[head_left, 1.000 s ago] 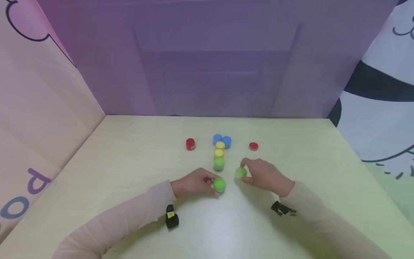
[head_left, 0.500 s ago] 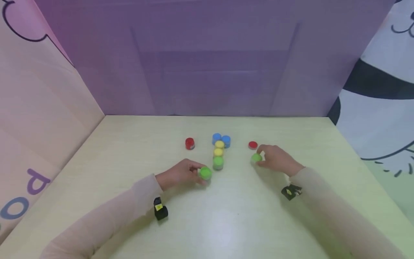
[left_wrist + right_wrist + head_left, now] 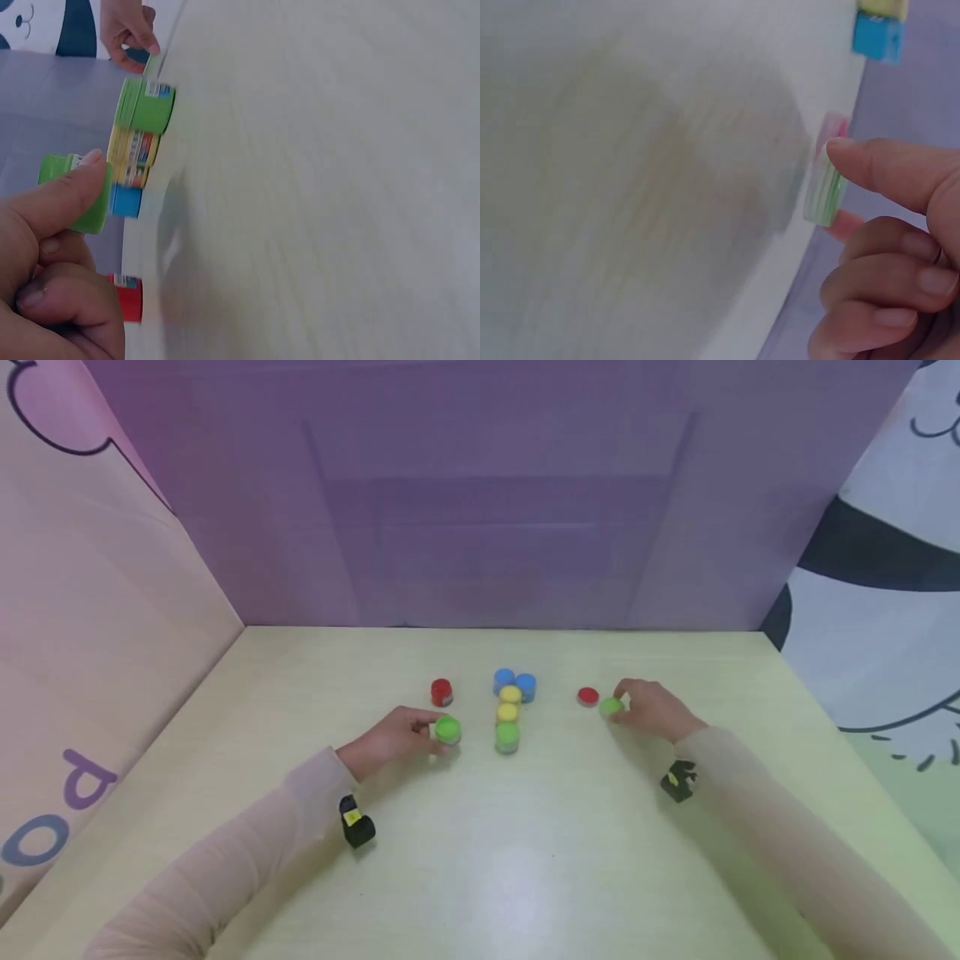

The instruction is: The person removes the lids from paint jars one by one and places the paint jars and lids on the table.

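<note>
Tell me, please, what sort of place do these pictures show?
Probably a screened-off indoor workspace: a pale table, a purple backdrop behind it, and a cartoon-printed sheet along its right side.

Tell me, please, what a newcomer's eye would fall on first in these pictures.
Probably the central row on the table: two blue jars at its far end, two yellow jars, then a green jar nearest. Next, on either side, the left hand pinches another green jar near a red jar, the right hand a flat green disc near a red disc.
</note>
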The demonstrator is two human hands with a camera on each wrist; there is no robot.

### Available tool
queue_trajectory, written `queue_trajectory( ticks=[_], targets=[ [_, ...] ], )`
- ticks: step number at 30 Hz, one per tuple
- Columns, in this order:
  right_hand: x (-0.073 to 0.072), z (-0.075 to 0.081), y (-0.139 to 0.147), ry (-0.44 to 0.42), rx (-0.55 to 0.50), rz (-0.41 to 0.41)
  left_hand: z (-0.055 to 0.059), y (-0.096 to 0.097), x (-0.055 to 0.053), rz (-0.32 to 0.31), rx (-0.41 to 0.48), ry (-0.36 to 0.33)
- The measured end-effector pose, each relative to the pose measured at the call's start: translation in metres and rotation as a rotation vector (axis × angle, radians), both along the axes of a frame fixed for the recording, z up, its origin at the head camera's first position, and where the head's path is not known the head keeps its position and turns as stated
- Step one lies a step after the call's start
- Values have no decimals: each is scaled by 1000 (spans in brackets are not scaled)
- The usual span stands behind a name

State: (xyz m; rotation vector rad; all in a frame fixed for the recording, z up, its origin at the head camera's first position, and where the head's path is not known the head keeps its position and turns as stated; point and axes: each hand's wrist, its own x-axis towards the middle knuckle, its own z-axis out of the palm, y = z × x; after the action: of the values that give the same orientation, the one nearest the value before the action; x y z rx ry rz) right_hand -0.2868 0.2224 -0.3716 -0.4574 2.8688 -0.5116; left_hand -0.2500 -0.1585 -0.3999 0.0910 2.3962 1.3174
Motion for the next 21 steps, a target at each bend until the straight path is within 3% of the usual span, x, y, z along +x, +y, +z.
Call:
queue_trajectory(
  ticks=[8, 15, 21],
  targets=[
    [-11, -2, 2, -34, 7, -41, -1, -20, -15, 105, 6, -9],
    [-16, -6, 2, -10, 3, -27, 2, -33, -24, 150, 46, -25],
    [-19, -7, -1, -68, 2, -58, 0, -38, -32, 194, 89, -41]
  ],
)
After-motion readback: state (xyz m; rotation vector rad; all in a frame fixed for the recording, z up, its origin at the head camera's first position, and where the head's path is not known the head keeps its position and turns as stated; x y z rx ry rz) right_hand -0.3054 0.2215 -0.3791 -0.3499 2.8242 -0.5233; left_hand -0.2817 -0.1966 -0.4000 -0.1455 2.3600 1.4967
